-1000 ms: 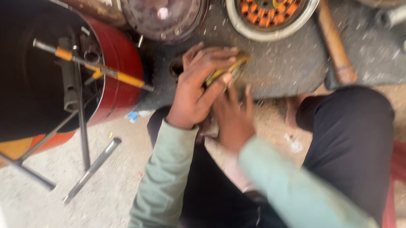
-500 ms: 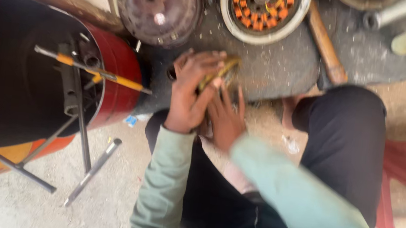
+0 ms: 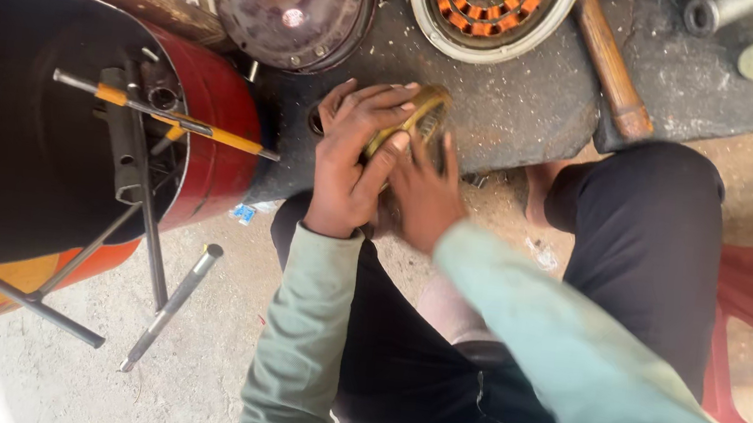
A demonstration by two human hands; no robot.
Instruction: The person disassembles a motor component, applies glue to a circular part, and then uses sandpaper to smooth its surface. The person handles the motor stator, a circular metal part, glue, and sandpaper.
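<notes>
Both hands' grip (image 3: 386, 161) closes on a brass-coloured round part (image 3: 419, 118).

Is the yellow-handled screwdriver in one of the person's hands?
No, the screwdriver lies across the red drum, apart from both hands.

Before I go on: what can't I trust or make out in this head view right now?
- Yellowish round metal part: mostly covered by left hand and right hand; its shape is unclear.
- Right hand: motion-blurred, so its grip is uncertain.
- Copper-wound round stator: cut off by the top edge.
- Red metal drum: dark inside, so the bottom is unseen.
</notes>
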